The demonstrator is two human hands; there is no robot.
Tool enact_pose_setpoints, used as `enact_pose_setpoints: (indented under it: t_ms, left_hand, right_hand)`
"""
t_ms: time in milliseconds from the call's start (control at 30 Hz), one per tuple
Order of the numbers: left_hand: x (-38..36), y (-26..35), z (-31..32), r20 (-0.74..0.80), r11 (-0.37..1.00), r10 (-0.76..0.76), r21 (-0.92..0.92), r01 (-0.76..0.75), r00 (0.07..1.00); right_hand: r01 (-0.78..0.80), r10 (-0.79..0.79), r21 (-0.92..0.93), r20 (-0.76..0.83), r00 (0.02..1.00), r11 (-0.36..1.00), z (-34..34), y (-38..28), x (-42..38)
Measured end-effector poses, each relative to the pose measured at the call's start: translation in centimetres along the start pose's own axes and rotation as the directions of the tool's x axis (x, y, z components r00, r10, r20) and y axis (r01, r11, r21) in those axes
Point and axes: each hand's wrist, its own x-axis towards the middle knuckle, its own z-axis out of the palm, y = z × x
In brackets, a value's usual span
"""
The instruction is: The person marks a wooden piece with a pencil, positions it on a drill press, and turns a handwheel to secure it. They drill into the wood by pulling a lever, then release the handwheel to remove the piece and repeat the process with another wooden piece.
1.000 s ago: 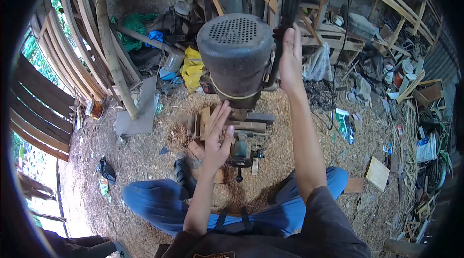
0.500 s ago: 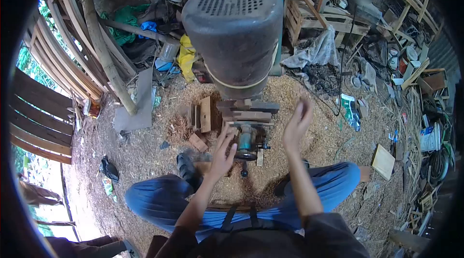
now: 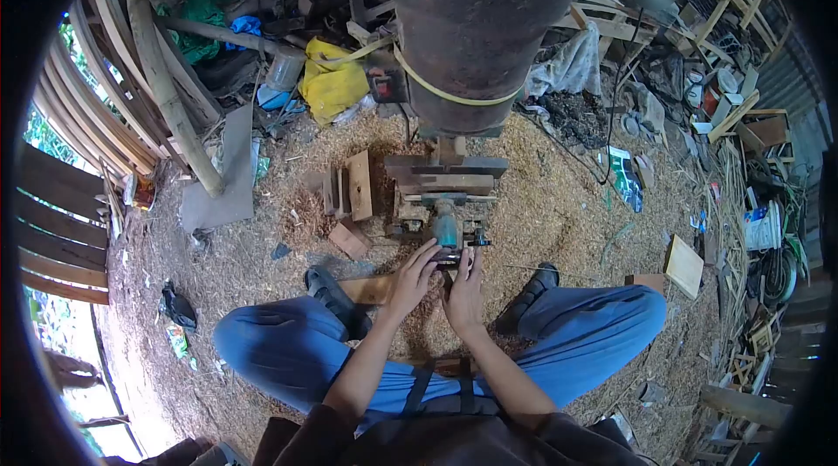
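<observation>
In front of me stands a machine with a large dark motor housing (image 3: 484, 21) above a green metal vise-like part (image 3: 446, 229). A dark handwheel (image 3: 448, 262) sits at the near end of that part. My left hand (image 3: 410, 284) has its fingers on the wheel's left side. On the wheel's right side are the fingers of my right hand (image 3: 464, 298). Both hands partly cover the rim. Beyond the green part, wooden pieces (image 3: 449, 182) lie crosswise below the motor. A small black lever (image 3: 478, 237) sticks out on the right.
Wooden blocks (image 3: 360, 187) stand left of the machine, near a reddish block (image 3: 349, 241). Sawdust covers the ground. A yellow cloth or bag (image 3: 333, 82) lies behind to the left. A black cable (image 3: 611, 147) runs at the right, and a pale board (image 3: 684, 267) lies farther right.
My right hand has come down and left from the air onto the handwheel. My left hand has moved from beside the green part to the wheel. The camera view has shifted.
</observation>
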Motion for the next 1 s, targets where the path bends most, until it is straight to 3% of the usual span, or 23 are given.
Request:
enact_pose_setpoints:
  t_ms: [33,100,300,433,500,533,567,633,667,800,900,967,1000]
  left_hand:
    - [0.0,0.0,0.1,0.004,1.0,-0.002,-0.009,0.003,1.0]
    - [0.0,-0.1,0.2,-0.032,0.999,0.035,0.036,-0.034,0.999]
    - [-0.2,-0.2,0.4,-0.039,0.999,0.031,0.027,-0.03,0.999]
    - [0.1,-0.1,0.0,-0.028,0.999,0.047,0.011,-0.047,0.999]
    - [-0.1,0.0,0.1,-0.031,0.999,0.03,0.022,-0.029,0.999]
    - [0.1,-0.1,0.3,-0.038,0.999,0.012,0.03,-0.01,0.999]
    - [0.0,-0.3,0.6,-0.045,1.0,0.007,0.024,-0.006,0.999]
    - [-0.1,-0.7,1.1,-0.123,0.997,0.064,0.038,-0.06,0.99]
    - [0.2,-0.8,1.0,-0.124,0.997,0.07,0.04,-0.066,0.99]
    - [0.2,-0.8,1.1,-0.107,0.998,0.057,0.024,-0.055,0.993]
    - [0.1,-0.9,0.6,-0.087,0.997,0.066,0.043,-0.062,0.994]
    - [0.1,-0.7,1.0,-0.087,0.996,0.076,0.049,-0.072,0.993]
    - [0.0,-0.9,1.1,-0.089,0.997,0.072,0.04,-0.069,0.993]
  right_hand:
    - [-0.061,0.061,-0.001,0.11,0.992,0.998,-0.6,-0.2,-0.1]
    - [0.013,-0.01,-0.09,0.034,0.999,0.996,0.9,1.1,-0.3]
    - [-0.012,0.008,0.023,0.167,0.986,1.0,0.2,1.3,0.1]
    - [-0.023,0.005,0.126,0.141,0.99,0.992,0.3,1.0,0.0]
    - [-0.031,0.032,0.135,-0.008,0.999,0.99,0.1,0.0,0.0]
    - [-0.185,0.174,0.149,0.081,0.981,0.971,-1.7,-2.0,0.4]
    - [-0.181,0.17,0.141,0.086,0.982,0.973,-0.9,-1.8,0.6]
    - [-0.089,0.107,0.098,-0.196,0.975,0.991,1.8,-1.0,1.1]
    - [-0.165,0.187,0.115,-0.217,0.958,0.98,3.0,-1.2,1.3]
    - [-0.283,0.3,0.114,-0.186,0.936,0.952,3.7,-1.5,1.6]
    - [-0.269,0.284,0.115,-0.155,0.946,0.956,3.2,-1.2,1.3]
    - [-0.138,0.177,0.222,-0.165,0.97,0.965,2.8,-0.5,1.5]
    - [-0.15,0.189,0.244,-0.145,0.971,0.958,2.6,-0.5,1.5]
